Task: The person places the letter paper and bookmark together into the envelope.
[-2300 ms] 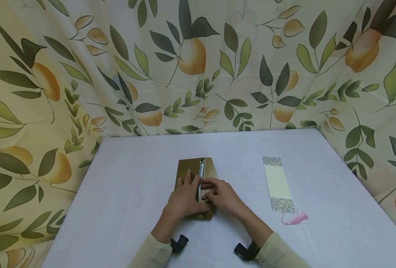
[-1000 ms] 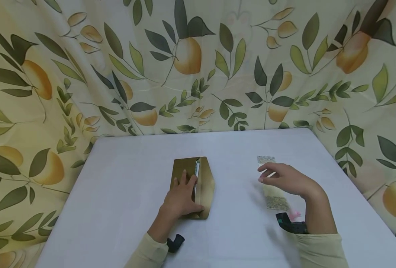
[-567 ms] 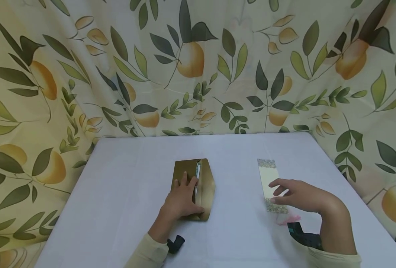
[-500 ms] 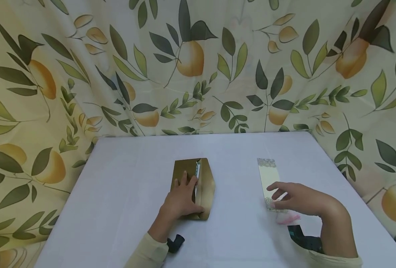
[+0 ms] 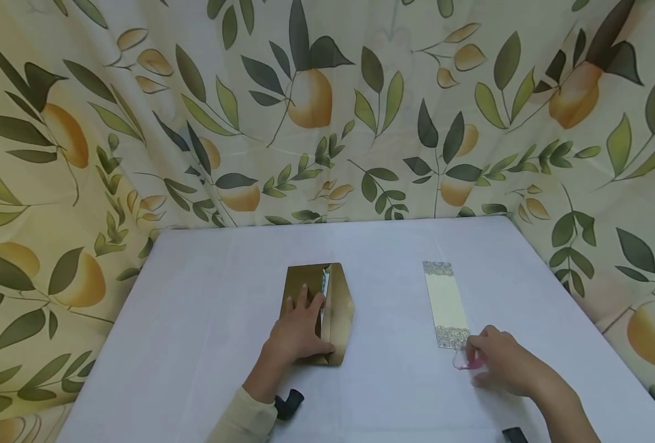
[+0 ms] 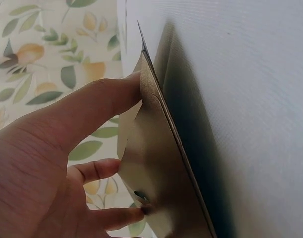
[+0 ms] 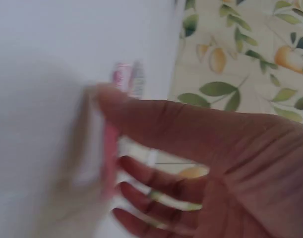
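Observation:
My left hand (image 5: 299,332) rests with spread fingers on a gold envelope (image 5: 341,314), flap unfolded to the right. A white and bluish edge (image 5: 325,280) shows at its mouth; what it belongs to is mostly hidden. In the left wrist view the thumb (image 6: 114,94) touches the envelope (image 6: 161,148). To the right lies a cream bookmark (image 5: 446,301) with patterned ends. My right hand (image 5: 507,363) is at its pink tassel (image 5: 475,363), loosely bent fingers around it. The right wrist view is blurred, with the thumb (image 7: 141,119) across the tassel (image 7: 109,158); no firm pinch shows.
Both things lie on a table with a white cloth (image 5: 222,295). A leaf-and-fruit patterned curtain (image 5: 327,154) hangs behind and at the sides. Black wrist cameras show by the left wrist (image 5: 289,404) and at the lower right (image 5: 514,435).
My right hand has left the envelope, passed over the bookmark, then come down to the tassel. The bookmark lies uncovered again. My left hand has stayed on the envelope.

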`<state>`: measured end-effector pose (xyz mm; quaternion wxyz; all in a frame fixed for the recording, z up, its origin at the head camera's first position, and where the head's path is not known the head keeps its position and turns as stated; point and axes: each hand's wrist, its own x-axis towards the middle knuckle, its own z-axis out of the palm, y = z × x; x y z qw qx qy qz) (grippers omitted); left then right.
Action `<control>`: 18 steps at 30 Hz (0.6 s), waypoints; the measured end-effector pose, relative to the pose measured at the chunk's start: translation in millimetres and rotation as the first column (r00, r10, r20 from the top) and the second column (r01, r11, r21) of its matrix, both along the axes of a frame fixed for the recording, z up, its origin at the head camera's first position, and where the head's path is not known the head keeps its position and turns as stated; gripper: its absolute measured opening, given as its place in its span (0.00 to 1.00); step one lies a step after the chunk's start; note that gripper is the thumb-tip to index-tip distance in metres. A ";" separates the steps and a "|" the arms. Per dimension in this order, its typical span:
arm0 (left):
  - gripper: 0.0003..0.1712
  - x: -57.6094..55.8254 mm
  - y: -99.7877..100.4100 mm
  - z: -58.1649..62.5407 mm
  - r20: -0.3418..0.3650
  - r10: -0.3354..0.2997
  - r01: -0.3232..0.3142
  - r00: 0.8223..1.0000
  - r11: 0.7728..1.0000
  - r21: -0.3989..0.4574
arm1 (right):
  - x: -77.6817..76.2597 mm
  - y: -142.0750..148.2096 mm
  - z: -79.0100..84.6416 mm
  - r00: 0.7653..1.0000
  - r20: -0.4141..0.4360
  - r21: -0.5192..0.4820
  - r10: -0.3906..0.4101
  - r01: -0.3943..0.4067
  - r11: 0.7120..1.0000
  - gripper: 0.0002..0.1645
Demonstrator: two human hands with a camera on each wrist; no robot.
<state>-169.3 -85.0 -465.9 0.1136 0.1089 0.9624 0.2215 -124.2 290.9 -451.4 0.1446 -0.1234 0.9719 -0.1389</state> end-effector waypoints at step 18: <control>0.48 0.0 -0.6 2.4 -0.005 -0.017 0.017 1.000 1.000 -0.021 | -11.5 7.2 3.3 1.000 -0.026 -0.191 -0.009 0.004 0.982 0.07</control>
